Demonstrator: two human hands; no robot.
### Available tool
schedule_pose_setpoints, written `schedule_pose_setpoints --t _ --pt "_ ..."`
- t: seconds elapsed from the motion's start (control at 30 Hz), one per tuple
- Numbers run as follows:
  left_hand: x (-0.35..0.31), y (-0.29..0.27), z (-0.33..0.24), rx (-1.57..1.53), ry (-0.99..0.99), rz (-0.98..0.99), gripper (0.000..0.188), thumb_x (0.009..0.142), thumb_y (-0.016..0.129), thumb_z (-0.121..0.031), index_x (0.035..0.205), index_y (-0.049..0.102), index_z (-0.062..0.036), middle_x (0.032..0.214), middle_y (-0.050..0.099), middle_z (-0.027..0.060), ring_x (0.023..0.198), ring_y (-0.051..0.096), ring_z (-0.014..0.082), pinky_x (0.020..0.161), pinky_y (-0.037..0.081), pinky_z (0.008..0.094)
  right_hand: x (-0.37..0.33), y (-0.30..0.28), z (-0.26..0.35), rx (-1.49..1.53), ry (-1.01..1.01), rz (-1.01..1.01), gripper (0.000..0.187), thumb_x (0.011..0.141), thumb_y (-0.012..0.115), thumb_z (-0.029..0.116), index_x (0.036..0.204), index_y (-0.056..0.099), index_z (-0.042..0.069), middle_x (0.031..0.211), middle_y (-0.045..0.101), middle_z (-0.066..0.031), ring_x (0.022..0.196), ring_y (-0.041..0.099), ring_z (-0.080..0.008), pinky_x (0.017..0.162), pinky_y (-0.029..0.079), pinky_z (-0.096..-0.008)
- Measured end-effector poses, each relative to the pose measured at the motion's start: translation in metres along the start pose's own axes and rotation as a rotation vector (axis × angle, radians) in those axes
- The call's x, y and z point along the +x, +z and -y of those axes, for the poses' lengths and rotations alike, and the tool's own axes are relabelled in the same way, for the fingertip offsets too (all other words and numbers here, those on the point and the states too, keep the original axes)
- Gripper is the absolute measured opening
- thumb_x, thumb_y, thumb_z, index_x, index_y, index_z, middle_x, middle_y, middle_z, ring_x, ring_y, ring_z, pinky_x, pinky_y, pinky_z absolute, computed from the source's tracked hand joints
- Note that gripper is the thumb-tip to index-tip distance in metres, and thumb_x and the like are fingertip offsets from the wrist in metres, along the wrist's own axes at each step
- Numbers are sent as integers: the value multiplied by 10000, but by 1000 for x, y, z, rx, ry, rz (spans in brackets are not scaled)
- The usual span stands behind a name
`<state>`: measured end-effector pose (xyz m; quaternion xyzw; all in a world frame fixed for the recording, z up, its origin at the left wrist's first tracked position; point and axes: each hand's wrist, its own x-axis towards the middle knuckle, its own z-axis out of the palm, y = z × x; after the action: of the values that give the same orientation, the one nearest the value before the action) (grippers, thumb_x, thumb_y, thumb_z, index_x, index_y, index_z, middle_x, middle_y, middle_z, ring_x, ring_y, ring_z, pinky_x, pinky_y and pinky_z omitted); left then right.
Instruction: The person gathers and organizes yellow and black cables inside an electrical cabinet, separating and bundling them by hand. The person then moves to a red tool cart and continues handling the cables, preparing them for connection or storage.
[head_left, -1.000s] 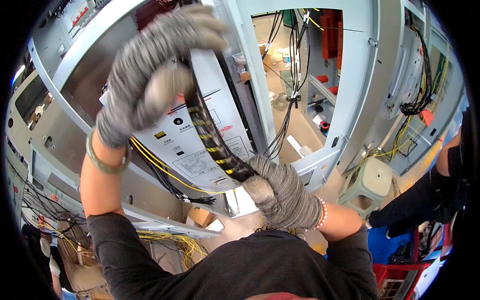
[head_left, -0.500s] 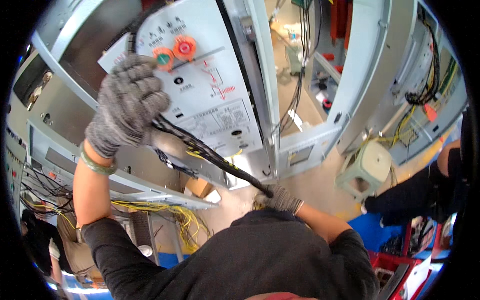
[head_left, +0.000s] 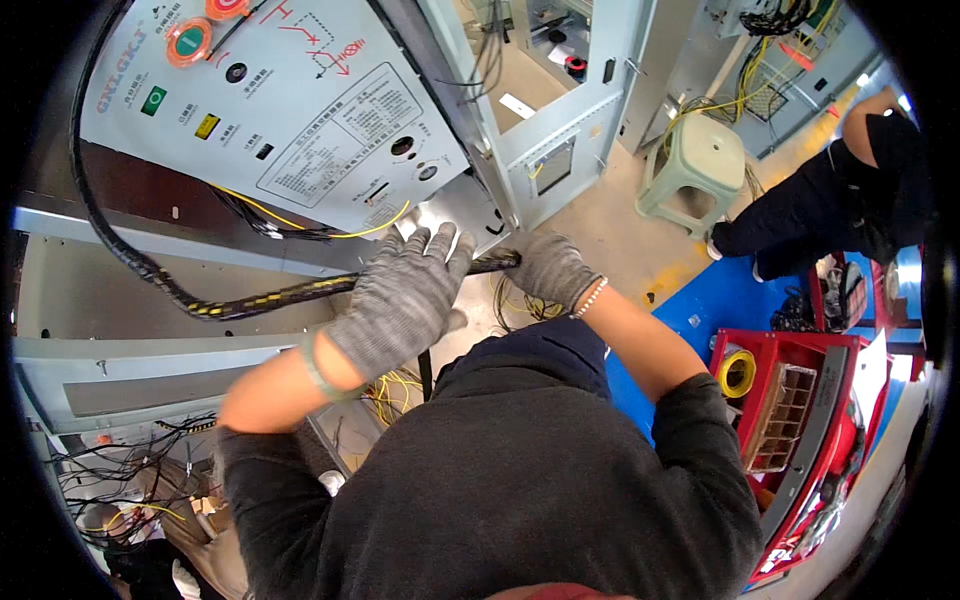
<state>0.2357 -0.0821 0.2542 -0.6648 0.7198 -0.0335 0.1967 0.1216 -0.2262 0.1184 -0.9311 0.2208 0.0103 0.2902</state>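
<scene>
A black cable bundle [head_left: 265,296] with yellow stripes loops down the left side of a grey control panel [head_left: 330,160] and runs across below it. In a grey knitted glove, my right hand [head_left: 550,268] is closed on the bundle near its right end. My left hand [head_left: 405,300], gloved alike, lies over the bundle just left of it. Its fingers are stretched out and apart, with the thumb to the near side; the palm hides that stretch of the bundle. Thinner black and yellow wires [head_left: 285,222] hang at the panel's lower edge.
Metal cabinet frames [head_left: 560,150] rise ahead and to the left. On the right are a pale green stool [head_left: 697,165], a standing person [head_left: 830,190] and a red cart [head_left: 790,400] with a yellow roll. Loose black wires [head_left: 130,470] tangle at the lower left, near another person.
My left hand has come down and right from beside the panel's buttons, its fingers now stretched out over the bundle. My view has shifted. The bundle now hangs in a wide loop at left.
</scene>
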Motion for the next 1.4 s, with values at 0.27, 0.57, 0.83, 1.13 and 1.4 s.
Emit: schedule_pose_setpoints --t 0.27,0.57,0.83,1.13,1.4 --pt "21 -57 -11 -380 -148 -430 255 790 612 -320 899 622 -89 726 618 93 652 608 263 583 467 341 -39 -53 -44 344 -104 -141 298 782 645 322 943 626 72 801 638 -159 746 616 -311 685 482 -369" --pt "-81 -141 93 89 -369 -728 264 900 545 -150 1138 587 -43 1065 621 73 971 560 122 872 430 249 -120 108 -284 376 388 -46 327 773 675 275 995 627 40 841 667 -101 709 607 -196 686 490 -306" --pt "-132 -92 126 -382 -673 -677 300 927 515 -195 1179 550 -34 1048 602 33 978 523 112 896 400 253 -202 -91 -340 53 576 -606 325 801 644 269 1090 605 125 883 632 -167 782 600 -325 697 484 -360" --pt "-29 -71 0 -305 -295 -418 537 777 663 -138 1266 450 -74 1233 507 109 1121 494 230 958 395 336 -220 -180 -205 126 352 -459 349 856 559 346 881 613 1 626 572 -191 581 570 -297 573 474 -387" --pt "152 -101 -205 -427 63 -175 753 664 764 -287 1280 407 -42 1212 518 143 1122 509 275 912 422 366 -204 -180 -117 -66 -140 -36 391 802 572 433 927 620 65 769 639 -150 699 626 -307 664 504 -397"
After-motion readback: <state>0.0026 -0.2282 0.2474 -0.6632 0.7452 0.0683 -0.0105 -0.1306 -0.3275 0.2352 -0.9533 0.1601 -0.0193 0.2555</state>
